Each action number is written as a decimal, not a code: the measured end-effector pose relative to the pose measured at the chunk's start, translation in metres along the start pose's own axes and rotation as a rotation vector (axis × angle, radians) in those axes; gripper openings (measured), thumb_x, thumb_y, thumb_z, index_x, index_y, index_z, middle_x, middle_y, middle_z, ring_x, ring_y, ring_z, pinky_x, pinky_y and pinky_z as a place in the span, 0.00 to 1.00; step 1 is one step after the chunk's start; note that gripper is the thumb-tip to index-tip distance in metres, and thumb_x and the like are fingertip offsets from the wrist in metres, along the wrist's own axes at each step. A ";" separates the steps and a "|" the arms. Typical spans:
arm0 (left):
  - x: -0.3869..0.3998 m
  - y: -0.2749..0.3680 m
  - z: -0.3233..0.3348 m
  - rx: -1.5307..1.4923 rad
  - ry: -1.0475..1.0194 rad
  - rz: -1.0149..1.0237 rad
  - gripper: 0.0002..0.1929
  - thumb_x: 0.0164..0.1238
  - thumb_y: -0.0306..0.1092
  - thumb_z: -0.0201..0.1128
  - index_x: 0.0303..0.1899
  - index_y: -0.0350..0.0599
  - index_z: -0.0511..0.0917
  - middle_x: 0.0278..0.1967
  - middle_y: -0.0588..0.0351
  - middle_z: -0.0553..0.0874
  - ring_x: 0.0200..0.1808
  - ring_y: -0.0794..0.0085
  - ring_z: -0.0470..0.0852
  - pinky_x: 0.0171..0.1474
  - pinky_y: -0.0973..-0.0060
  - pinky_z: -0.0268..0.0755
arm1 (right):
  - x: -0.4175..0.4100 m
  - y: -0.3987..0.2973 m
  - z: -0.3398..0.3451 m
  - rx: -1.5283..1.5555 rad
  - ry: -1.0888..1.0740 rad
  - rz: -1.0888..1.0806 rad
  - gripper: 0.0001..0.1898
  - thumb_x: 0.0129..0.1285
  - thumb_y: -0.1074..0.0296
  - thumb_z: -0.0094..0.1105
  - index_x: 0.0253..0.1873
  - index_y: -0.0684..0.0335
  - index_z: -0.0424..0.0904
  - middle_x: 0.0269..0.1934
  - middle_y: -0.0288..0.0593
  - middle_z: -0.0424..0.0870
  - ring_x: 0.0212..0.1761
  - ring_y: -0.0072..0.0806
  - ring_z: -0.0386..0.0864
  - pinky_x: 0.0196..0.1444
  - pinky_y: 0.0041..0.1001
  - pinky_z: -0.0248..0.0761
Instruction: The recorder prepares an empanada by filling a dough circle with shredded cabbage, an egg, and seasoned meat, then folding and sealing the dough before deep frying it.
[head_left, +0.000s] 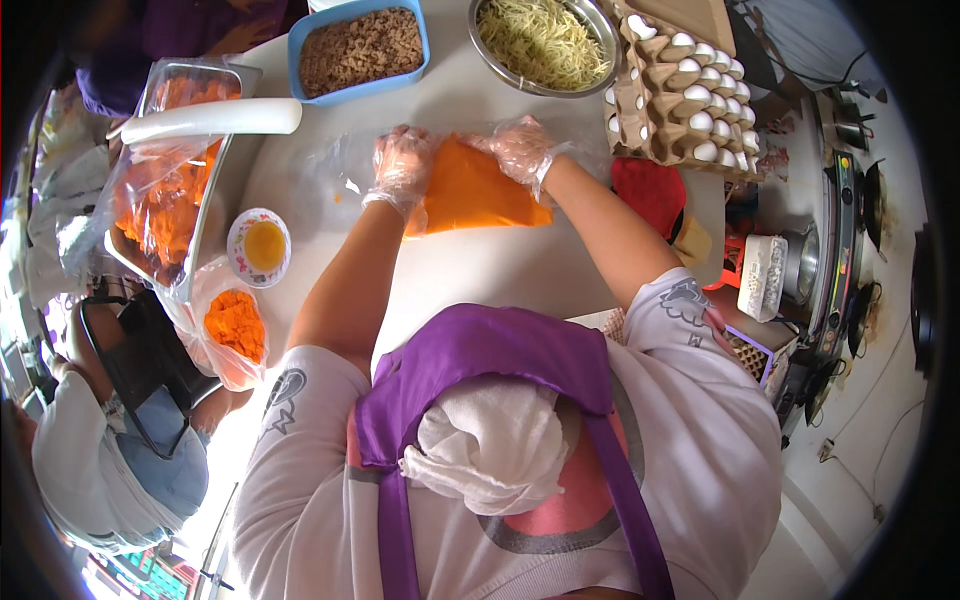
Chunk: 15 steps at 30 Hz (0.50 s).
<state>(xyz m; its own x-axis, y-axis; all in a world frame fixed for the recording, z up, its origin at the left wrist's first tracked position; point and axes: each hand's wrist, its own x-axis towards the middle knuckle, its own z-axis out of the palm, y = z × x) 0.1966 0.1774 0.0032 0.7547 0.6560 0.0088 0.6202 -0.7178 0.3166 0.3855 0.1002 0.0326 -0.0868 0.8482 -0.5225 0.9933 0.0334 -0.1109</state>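
A flattened sheet of orange dough (487, 187) lies on the table between my two hands, roughly four-sided with a narrower far end. Clear plastic sheet (319, 169) spreads around it to the left and passes under my hands. My left hand (403, 165), in a clear disposable glove, curls its fingers on the plastic along the dough's left side. Also gloved, my right hand (521, 150) pinches the plastic at the dough's far right edge, its fingertips touching the dough's corner. Glare and folds partly hide the fingers.
At the left are a metal pan (225, 172) of orange mash, a white rolling pin (214, 120), a bowl of yellow liquid (262, 245) and bagged orange dough (234, 324). Beyond sit a blue tub (292, 45) and a shredded-filling bowl (517, 79). Egg trays (667, 142) stand right.
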 end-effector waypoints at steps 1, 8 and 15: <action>-0.002 -0.001 0.002 0.003 0.003 0.003 0.16 0.59 0.36 0.52 0.47 0.60 0.81 0.48 0.62 0.82 0.56 0.64 0.73 0.57 0.61 0.61 | 0.000 -0.002 -0.005 0.013 -0.027 0.004 0.36 0.58 0.78 0.45 0.68 0.29 0.59 0.45 0.41 0.79 0.49 0.34 0.77 0.60 0.38 0.57; -0.010 0.009 -0.001 -0.119 0.018 0.000 0.27 0.36 0.38 0.65 0.48 0.56 0.79 0.49 0.58 0.81 0.56 0.62 0.73 0.58 0.63 0.63 | 0.001 0.005 -0.005 0.163 -0.113 0.064 0.35 0.59 0.76 0.44 0.68 0.28 0.58 0.56 0.47 0.74 0.63 0.37 0.69 0.68 0.35 0.50; -0.010 0.000 0.002 -0.170 0.067 -0.020 0.11 0.57 0.36 0.57 0.40 0.51 0.83 0.50 0.52 0.79 0.57 0.58 0.72 0.59 0.65 0.65 | 0.009 -0.011 0.001 0.106 0.282 -0.110 0.19 0.59 0.72 0.49 0.54 0.47 0.77 0.47 0.41 0.78 0.55 0.34 0.73 0.60 0.33 0.58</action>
<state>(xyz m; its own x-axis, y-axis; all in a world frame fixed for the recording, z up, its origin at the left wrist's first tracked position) 0.1889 0.1706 0.0013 0.7235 0.6875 0.0621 0.5851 -0.6585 0.4734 0.3742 0.1071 0.0283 -0.1543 0.9561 -0.2492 0.9642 0.0906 -0.2494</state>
